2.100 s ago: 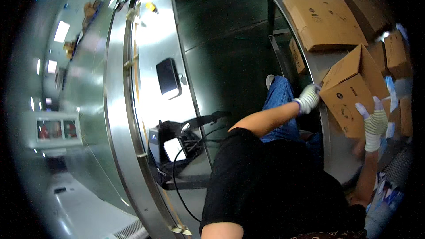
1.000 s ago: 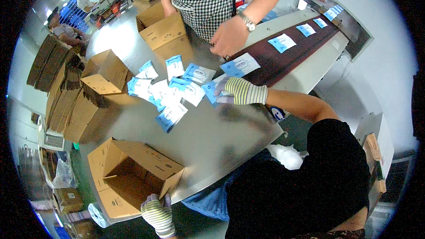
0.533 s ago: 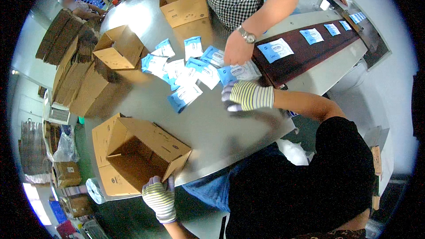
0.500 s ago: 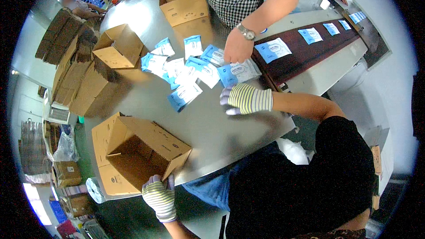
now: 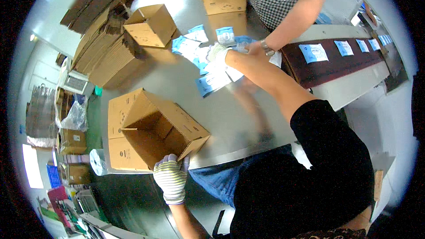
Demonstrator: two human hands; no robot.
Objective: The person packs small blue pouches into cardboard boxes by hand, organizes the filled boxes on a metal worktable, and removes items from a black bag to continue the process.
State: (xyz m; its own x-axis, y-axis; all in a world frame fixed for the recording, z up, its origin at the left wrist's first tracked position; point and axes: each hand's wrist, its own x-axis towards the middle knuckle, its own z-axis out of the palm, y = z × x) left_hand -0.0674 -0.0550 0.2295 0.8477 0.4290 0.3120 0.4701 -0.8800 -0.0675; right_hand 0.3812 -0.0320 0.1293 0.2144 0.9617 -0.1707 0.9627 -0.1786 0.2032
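Observation:
An open cardboard carton [image 5: 156, 139] lies tilted at the near left of the metal table, its inside showing. My left hand [image 5: 170, 179], in a striped glove, grips the carton's near edge with its fingers over the rim. Across the table, my right hand [image 5: 218, 55], gloved alike, reaches onto a pile of blue and white packets [image 5: 213, 81]. Its fingers are mostly hidden and blurred among the packets. Beside it, a co-worker's bare hand [image 5: 255, 49] with a wristwatch is at the right side of the same pile.
A dark conveyor belt [image 5: 327, 68] at the right carries several spaced packets. Two more open cartons, one at back left [image 5: 150, 25] and one at back centre [image 5: 222, 0], stand on the table [image 5: 221, 128]. Stacked flat cardboard [image 5: 110, 57] rises at the left. A co-worker stands opposite.
My right hand has moved forward and left, from the bare tabletop onto the packets. My left hand stays on the carton's edge. The whole view has shifted.

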